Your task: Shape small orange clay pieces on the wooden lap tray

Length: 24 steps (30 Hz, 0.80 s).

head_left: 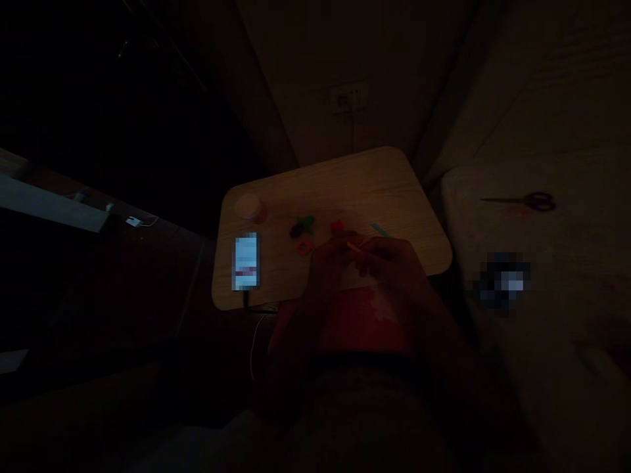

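The view is very dark. Close together over the near edge of a small wooden table (pixel 325 184) are my left hand (pixel 329 257) and my right hand (pixel 392 259), fingers bent in a pinch. A thin orange strip (pixel 353 247) shows between their fingertips, and both hands appear to grip it. Its material cannot be made out. Just beyond my fingers lies a small red piece (pixel 338 226). An orange-red ring-like piece (pixel 304 247) and a green piece (pixel 306 224) with a dark lump (pixel 296 231) lie left of my left hand. A pale flat stick (pixel 380 230) lies behind my right hand.
A lidded round tub (pixel 250 207) and a lit, blurred phone (pixel 245 261) with a cable stand at the table's left. To the right, scissors (pixel 522 201) and a blurred dark object (pixel 503 282) rest on a pale surface. A wall socket (pixel 349 97) is behind.
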Motion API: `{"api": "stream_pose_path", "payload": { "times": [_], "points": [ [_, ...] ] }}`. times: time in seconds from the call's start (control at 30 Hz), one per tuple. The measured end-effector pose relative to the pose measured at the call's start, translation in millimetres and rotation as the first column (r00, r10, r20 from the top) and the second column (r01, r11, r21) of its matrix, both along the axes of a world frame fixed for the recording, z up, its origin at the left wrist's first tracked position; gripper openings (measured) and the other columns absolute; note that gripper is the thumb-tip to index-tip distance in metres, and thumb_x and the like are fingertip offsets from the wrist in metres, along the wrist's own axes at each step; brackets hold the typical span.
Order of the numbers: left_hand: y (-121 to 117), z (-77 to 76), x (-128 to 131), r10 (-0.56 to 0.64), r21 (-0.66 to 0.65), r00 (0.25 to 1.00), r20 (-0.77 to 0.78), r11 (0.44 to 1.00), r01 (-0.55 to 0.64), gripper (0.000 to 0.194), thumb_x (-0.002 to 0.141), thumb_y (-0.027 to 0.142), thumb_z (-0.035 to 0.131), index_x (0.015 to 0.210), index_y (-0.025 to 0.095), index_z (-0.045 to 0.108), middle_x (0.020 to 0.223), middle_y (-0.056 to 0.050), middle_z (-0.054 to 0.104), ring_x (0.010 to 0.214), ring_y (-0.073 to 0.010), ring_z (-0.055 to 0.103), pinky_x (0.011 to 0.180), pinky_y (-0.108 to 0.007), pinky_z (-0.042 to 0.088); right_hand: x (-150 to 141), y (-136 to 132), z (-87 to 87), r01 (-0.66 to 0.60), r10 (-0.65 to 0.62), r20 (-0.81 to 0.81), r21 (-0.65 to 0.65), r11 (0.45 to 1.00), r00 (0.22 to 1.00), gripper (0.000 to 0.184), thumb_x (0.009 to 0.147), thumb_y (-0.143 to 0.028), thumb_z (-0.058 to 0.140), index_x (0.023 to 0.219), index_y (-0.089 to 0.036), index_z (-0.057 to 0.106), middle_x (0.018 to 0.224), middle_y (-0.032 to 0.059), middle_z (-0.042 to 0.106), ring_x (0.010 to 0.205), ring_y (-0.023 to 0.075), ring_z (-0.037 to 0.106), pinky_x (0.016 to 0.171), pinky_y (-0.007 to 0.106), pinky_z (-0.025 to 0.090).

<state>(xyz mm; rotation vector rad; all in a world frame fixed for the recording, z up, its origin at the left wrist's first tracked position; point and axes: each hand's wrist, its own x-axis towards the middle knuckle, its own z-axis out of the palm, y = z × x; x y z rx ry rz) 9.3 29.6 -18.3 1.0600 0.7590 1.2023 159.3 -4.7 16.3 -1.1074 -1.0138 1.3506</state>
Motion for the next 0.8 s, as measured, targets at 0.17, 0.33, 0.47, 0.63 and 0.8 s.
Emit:
{"api": "stream_pose_path", "payload": {
  "times": [0.17,0.33,0.47,0.63,0.8],
  "points": [
    [7,9.8,-13,0.008,0.202,0.985,-0.170,0.979,0.027,0.026,0.081,0.049,0.091,0.081,0.024,0.084,0.093,-0.006,0.080,0.090,-0.0193,0.075,0.084,-0.034,0.061,8,0,5.9,-0.057,0.057,0.046,0.014,0.998,0.997,0.037,0.076,-0.052,0.089,0.064,-0.020,0.074,0.057,0.0012,0.067,0.047,0.0107,0.050,0.045,0.026,0.036],
    [7,16.4,-19,0.097,0.477,0.971,-0.217,0.879,0.018,0.019,0.087,0.042,0.088,0.088,0.023,0.083,0.092,-0.005,0.082,0.088,-0.0176,0.077,0.085,-0.033,0.061,7,-4,9.0,-0.054,0.053,0.016,0.042,0.998,0.998,0.031,0.079,-0.049,0.086,0.070,-0.020,0.077,0.061,0.0001,0.068,0.047,0.0096,0.051,0.043,0.023,0.038],
    [6,20.0,-23,0.243,0.647,0.900,-0.361,0.760,0.054,0.014,0.090,0.036,0.086,0.097,0.024,0.085,0.096,-0.005,0.084,0.093,-0.0193,0.078,0.089,-0.035,0.063,7,-7,4.8,-0.012,0.010,0.039,0.049,0.999,0.999,0.028,0.080,-0.044,0.086,0.069,-0.020,0.076,0.060,0.0001,0.067,0.049,0.0103,0.054,0.043,0.022,0.040],
    [6,23.0,-25,0.340,0.728,0.844,-0.414,0.680,0.083,0.008,0.094,0.033,0.082,0.095,0.026,0.086,0.090,-0.003,0.084,0.085,-0.0172,0.078,0.080,-0.032,0.064,7,-9,0.4,0.077,-0.094,0.119,0.140,0.987,0.988,0.018,0.084,-0.037,0.081,0.074,-0.022,0.079,0.070,0.0023,0.075,0.052,0.0122,0.062,0.044,0.023,0.046],
    [5,22.2,-23,0.405,0.767,0.837,-0.367,0.641,0.027,0.008,0.094,0.031,0.081,0.091,0.025,0.086,0.085,-0.001,0.083,0.077,-0.0147,0.077,0.074,-0.029,0.062,7,-13,0.2,0.155,-0.275,0.278,0.386,0.909,0.920,0.005,0.085,-0.027,0.082,0.089,-0.025,0.085,0.089,0.0044,0.083,0.069,0.0171,0.075,0.054,0.025,0.056]
  ]
}}
